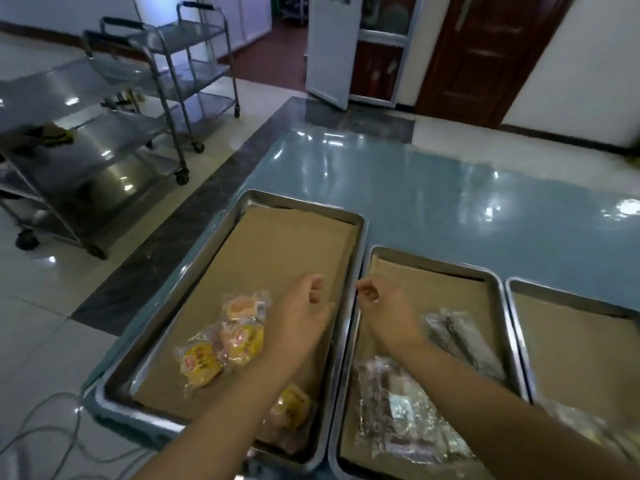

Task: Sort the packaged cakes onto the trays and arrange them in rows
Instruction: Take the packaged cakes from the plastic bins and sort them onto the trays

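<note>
Three trays are set side by side on a blue table (450, 202), each lined with brown paper (277, 244). The left hand (304, 313) is held above the left tray (304, 206), fingers loosely curled, nothing gripped. The right hand (384, 306) is held just beside it, above the middle tray (433, 264), fingers curled inward with the thumb close to the forefinger; whether anything is pinched cannot be told. Yellow cakes (242, 341) in clear wrappers are found left of the left hand, three in a loose, overlapping cluster. A fourth cake (292, 407) is partly hidden beside the left forearm. Dark cakes (391, 407) in clear wrap are noted in the middle tray, some below the right forearm, others right of the right wrist. The right tray (571, 296) lies right of the right hand. Steel trolleys (138, 98) are seen far left of the hands, on the tiled floor.
</note>
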`<action>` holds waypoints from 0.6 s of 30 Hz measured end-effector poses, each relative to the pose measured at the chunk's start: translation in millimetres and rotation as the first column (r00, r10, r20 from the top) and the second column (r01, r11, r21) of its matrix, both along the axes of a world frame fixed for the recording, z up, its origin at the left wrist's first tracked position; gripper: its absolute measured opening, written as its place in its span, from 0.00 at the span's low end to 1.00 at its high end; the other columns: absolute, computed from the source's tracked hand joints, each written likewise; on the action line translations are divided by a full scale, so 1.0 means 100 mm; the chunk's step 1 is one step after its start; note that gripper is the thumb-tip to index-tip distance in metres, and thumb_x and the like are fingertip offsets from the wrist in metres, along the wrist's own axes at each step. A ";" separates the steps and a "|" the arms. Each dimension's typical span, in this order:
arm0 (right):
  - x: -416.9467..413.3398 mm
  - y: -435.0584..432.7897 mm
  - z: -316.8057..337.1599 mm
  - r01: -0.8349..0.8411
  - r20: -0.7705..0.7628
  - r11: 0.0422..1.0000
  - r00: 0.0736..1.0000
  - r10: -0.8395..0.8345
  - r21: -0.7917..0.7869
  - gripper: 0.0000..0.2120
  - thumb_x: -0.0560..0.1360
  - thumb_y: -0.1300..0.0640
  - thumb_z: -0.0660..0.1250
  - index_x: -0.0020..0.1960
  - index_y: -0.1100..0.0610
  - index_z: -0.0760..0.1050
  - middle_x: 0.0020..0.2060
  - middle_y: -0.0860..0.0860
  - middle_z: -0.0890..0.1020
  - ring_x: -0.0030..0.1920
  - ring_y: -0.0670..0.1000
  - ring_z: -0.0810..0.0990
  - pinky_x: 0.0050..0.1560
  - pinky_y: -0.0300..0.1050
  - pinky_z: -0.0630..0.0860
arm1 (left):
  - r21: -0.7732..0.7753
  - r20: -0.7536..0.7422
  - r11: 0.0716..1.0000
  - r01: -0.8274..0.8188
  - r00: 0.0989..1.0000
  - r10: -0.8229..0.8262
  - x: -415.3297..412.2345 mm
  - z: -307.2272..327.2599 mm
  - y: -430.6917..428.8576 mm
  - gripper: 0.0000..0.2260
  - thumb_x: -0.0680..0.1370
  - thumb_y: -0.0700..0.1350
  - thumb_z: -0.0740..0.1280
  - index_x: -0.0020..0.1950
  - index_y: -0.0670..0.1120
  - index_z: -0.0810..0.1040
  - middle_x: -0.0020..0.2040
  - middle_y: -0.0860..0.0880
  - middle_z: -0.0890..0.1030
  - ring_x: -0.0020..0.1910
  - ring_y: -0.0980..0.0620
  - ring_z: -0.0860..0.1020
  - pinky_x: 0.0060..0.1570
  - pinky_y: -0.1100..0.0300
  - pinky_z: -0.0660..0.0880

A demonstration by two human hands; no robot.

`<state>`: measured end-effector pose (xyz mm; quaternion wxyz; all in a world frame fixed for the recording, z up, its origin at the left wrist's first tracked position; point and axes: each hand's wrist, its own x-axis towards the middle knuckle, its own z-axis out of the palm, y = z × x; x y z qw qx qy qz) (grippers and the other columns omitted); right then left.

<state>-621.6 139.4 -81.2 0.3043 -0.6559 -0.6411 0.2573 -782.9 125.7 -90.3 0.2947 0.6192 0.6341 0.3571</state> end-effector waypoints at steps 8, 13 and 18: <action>2.05 -1.08 0.63 0.253 0.149 0.960 0.951 -0.269 0.117 0.09 0.74 0.55 0.64 0.52 0.48 0.78 0.46 0.46 0.82 0.46 0.48 0.79 0.46 0.41 0.74 | 0.170 -0.077 0.935 0.311 0.950 -0.302 2.07 0.48 -0.56 0.12 0.72 0.50 0.67 0.55 0.58 0.76 0.42 0.62 0.73 0.39 0.65 0.73 0.36 0.68 0.69; 3.36 -2.03 0.88 0.400 0.173 0.895 0.884 -0.434 0.198 0.07 0.74 0.57 0.65 0.51 0.49 0.77 0.46 0.44 0.81 0.44 0.44 0.77 0.45 0.41 0.72 | 0.244 -0.113 0.819 0.520 0.854 -0.508 3.53 0.68 -1.18 0.10 0.73 0.47 0.68 0.54 0.53 0.78 0.49 0.56 0.76 0.43 0.61 0.73 0.42 0.60 0.72; 4.43 -2.95 1.01 0.535 0.236 0.793 0.763 -0.601 0.291 0.06 0.73 0.57 0.65 0.47 0.47 0.77 0.43 0.41 0.77 0.39 0.42 0.75 0.40 0.40 0.69 | 0.296 -0.138 0.706 0.643 0.760 -0.635 4.69 0.74 -1.79 0.08 0.72 0.45 0.68 0.50 0.52 0.79 0.48 0.53 0.78 0.48 0.53 0.76 0.45 0.55 0.73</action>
